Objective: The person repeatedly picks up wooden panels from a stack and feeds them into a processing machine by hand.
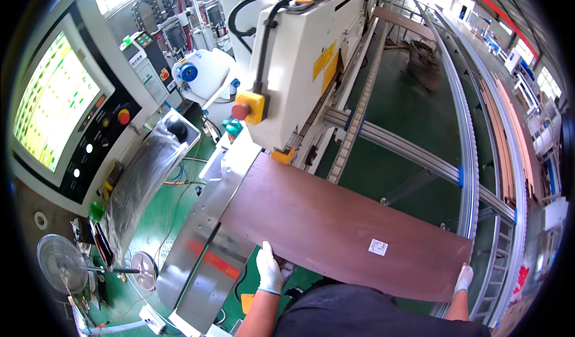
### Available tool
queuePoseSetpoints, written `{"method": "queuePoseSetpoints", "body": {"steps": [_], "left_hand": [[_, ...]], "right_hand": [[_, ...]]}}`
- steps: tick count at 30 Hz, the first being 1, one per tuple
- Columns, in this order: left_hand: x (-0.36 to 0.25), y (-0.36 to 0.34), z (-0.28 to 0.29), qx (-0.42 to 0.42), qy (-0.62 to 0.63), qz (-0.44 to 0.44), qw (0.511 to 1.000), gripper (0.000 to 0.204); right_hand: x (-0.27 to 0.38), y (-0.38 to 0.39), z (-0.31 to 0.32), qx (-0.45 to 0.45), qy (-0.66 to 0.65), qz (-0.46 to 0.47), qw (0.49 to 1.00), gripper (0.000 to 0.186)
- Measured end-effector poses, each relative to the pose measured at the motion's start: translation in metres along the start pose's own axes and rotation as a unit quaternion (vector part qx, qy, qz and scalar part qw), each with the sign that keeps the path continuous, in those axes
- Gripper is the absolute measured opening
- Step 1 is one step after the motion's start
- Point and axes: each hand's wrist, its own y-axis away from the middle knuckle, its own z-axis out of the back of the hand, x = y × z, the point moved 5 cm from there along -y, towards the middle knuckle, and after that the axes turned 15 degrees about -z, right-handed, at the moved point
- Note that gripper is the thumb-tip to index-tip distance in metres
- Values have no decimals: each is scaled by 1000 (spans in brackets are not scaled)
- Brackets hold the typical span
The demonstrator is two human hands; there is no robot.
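Observation:
A long brown panel [317,223] with a small white label [378,247] lies across in front of me. Its left end meets the metal table of the white machine [293,79], and its right end reaches the roller rail. My left hand [269,270], in a white glove, is at the near edge of the panel, close to the metal table [206,235]; its fingers are partly hidden by the edge. At the right end, my right hand [463,279], gloved too, grips the panel's near corner, thumb on top.
On the left stands a control console with a lit screen [57,103]; below it is a fan [61,264]. A red stop button [241,110] sticks out of the machine's front. Roller rails [467,121] run away on the right, beside stacked brown strips [500,139].

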Motion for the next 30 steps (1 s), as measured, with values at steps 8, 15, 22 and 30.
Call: {"method": "queuePoseSetpoints", "body": {"steps": [8, 15, 22, 30], "left_hand": [[8, -41, -83, -10, 27, 37, 999, 47], [39, -97, -131, 17, -3, 9, 1000, 47], [69, -146, -186, 24, 16, -40, 999, 44], [58, -136, -180, 192, -289, -24, 937, 57]], "right_hand": [[82, -33, -17, 9, 0, 12, 1000, 35], [116, -98, -62, 18, 15, 13, 1000, 37], [221, -85, -84, -1, 7, 56, 998, 55], [418, 89, -196, 15, 104, 491, 865, 53]]}}
